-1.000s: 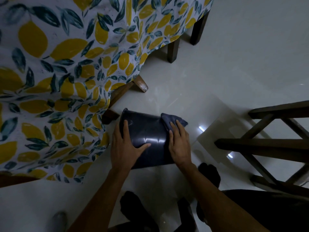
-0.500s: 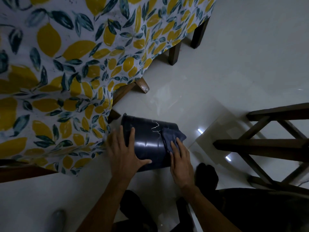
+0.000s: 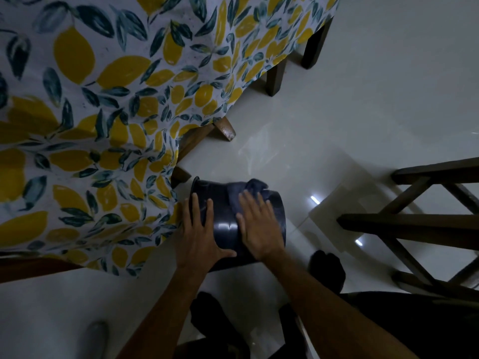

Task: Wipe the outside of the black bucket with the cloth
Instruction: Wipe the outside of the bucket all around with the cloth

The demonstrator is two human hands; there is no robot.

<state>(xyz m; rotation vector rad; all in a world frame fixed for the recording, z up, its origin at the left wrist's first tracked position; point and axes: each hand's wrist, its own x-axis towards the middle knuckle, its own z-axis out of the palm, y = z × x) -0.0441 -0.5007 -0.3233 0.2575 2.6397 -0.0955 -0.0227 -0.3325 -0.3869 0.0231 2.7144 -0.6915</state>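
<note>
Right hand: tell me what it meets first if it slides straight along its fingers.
The right hand meets the bunched blue-grey cloth on the black plastic bucket, probably.

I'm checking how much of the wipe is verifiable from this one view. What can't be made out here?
- Head view: the black bucket lies on its side; its underside and far wall are turned away.
- Most of the cloth is covered by the right hand.
- Bucket wall under the left hand: covered.
- Dirt or streaks: too dim to tell.
</note>
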